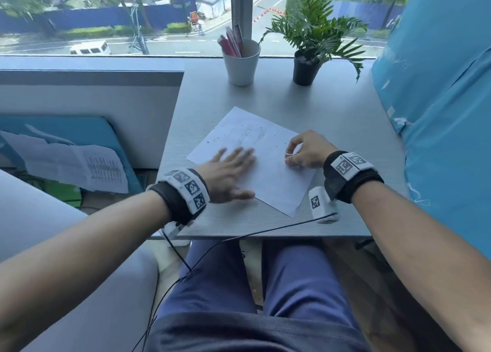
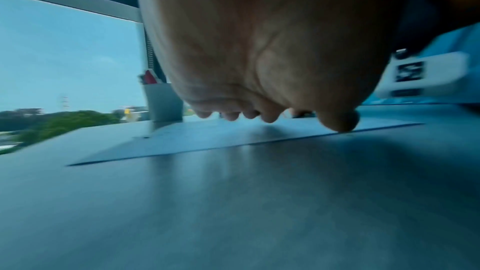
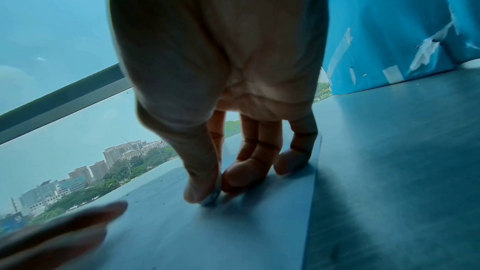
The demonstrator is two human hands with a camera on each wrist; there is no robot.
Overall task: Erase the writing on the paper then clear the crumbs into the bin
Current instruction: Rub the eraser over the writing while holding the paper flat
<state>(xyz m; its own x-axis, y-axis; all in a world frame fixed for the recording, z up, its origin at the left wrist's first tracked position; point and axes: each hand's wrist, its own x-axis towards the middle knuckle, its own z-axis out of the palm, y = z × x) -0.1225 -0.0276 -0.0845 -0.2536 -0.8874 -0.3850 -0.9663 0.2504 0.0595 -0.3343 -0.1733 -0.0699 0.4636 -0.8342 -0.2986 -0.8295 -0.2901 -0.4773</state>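
Note:
A white sheet of paper [image 1: 268, 171] lies askew on the grey desk [image 1: 332, 112]. Faint pencil smudges and dark eraser crumbs [image 1: 247, 135] dot its far half. My left hand [image 1: 231, 172] lies flat over the paper's near left part, fingers straight and blurred; in the left wrist view the left hand [image 2: 272, 81] hovers over the paper [image 2: 207, 141]. My right hand [image 1: 305, 149] rests on the paper's right edge and pinches a small pale eraser [image 1: 288, 155]. In the right wrist view the eraser [image 3: 212, 197] sits between thumb and fingers, touching the paper [image 3: 207, 223]. No bin is in view.
A white cup [image 1: 241, 64] of pens and a potted plant [image 1: 308, 59] stand at the desk's far edge by the window. A blue plastic-covered mass [image 1: 438, 112] crowds the right side. A grey partition [image 1: 87, 107] borders the left.

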